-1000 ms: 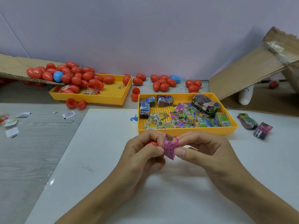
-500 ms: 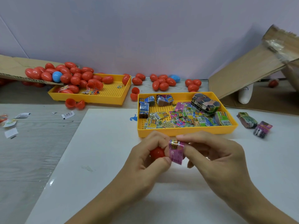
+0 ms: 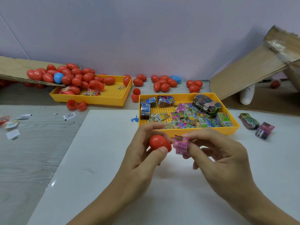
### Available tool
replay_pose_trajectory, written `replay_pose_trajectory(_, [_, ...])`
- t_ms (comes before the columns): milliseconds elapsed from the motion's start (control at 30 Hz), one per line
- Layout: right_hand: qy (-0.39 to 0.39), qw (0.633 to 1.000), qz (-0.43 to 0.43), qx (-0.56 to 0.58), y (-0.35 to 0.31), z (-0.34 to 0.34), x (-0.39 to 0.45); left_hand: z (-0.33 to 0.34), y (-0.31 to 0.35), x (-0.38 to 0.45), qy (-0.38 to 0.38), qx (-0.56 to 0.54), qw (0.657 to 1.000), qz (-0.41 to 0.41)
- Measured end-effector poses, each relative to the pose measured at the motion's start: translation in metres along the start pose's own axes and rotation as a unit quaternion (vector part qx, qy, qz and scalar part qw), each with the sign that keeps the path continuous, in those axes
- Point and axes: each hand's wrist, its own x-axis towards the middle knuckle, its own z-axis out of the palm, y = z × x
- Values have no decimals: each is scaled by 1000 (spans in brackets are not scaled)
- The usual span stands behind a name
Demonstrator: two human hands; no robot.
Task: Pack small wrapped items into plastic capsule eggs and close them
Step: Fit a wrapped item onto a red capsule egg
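Note:
My left hand (image 3: 142, 153) grips a red capsule egg half (image 3: 158, 143) between thumb and fingers, just above the white board. Right beside it, my right hand (image 3: 217, 153) pinches a small pink wrapped packet (image 3: 181, 145), rolled up and touching the egg's right end. Behind both hands stands a yellow tray (image 3: 183, 132) holding many small colourful wrapped packets and a few bundled stacks. Whether the egg's opening faces the packet is hidden by my fingers.
A second yellow tray (image 3: 103, 101) at back left holds red eggs spilling from a cardboard flap (image 3: 14, 72). Loose red eggs and one blue egg (image 3: 176, 79) lie along the wall. Two packet bundles (image 3: 256, 125) lie right of the near tray. A cardboard box (image 3: 253, 70) stands at right.
The packet went from flat to rolled between my right fingers. My left hand turned the red egg half so more of it shows, and the packet now touches its end.

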Motion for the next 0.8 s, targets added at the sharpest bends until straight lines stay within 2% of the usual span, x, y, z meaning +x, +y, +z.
replay_pose_trajectory(167, [-30,1000,-7,-3,-2,1,-1,2,2,0,2,17,1000,24])
replay_pose_trajectory(433, [-10,1000,-9,-9,-2,1,-2,4,0,-1,4,18,1000,11])
replay_pose_trajectory(800, [-19,992,-69,-99,0,-3,0,5,-1,-1,13,13,1000,24])
